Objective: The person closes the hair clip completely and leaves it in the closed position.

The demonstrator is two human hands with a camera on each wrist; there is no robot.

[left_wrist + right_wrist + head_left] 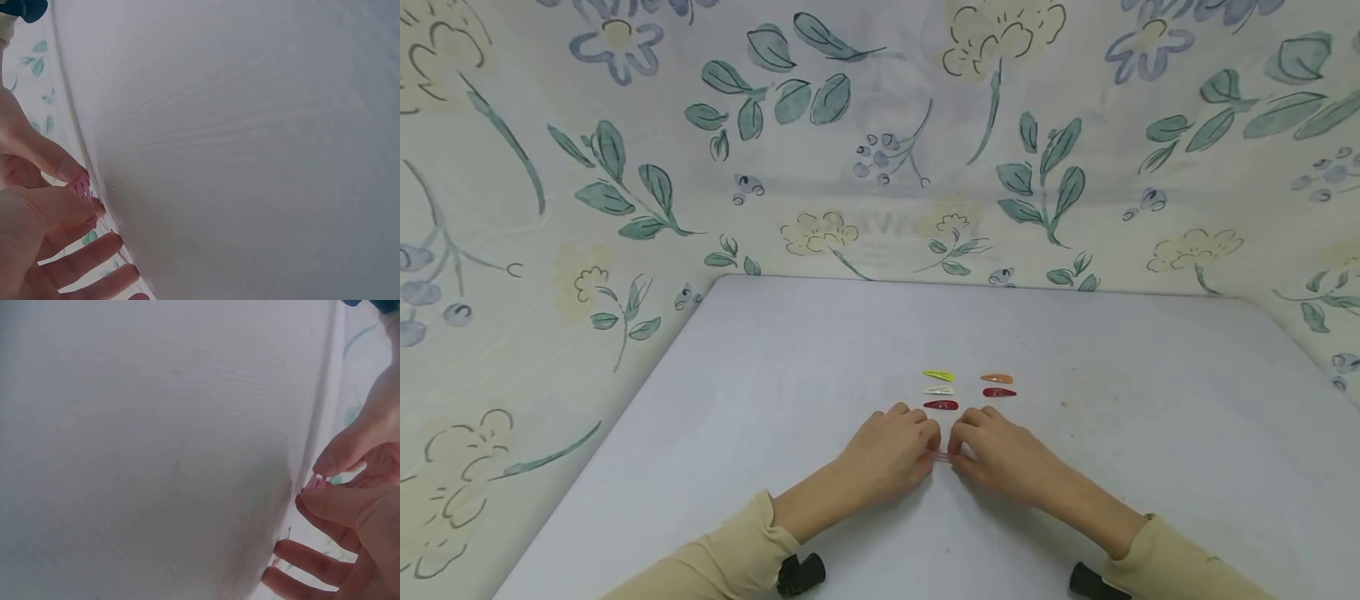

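Note:
Both hands meet over the near middle of the table on a small pink hair clip (941, 456). My left hand (891, 448) pinches one end between thumb and fingers. At the other end, the thumb and fingertips of my right hand (1003, 454) pinch it too. In the left wrist view, slots show in the pink clip (81, 189), whose ends are partly covered by fingertips. Just beyond the hands lie more snap hair clips: a yellow one (938, 376), a white one (938, 390) and a dark red one (941, 405) in a left column.
To the right of that column, an orange clip (997, 378) lies above another red clip (999, 392). The white tabletop (820, 350) ends at a floral cloth (880, 183) behind and at the sides. Dark wrist camera mounts (801, 575) hang under the sleeves.

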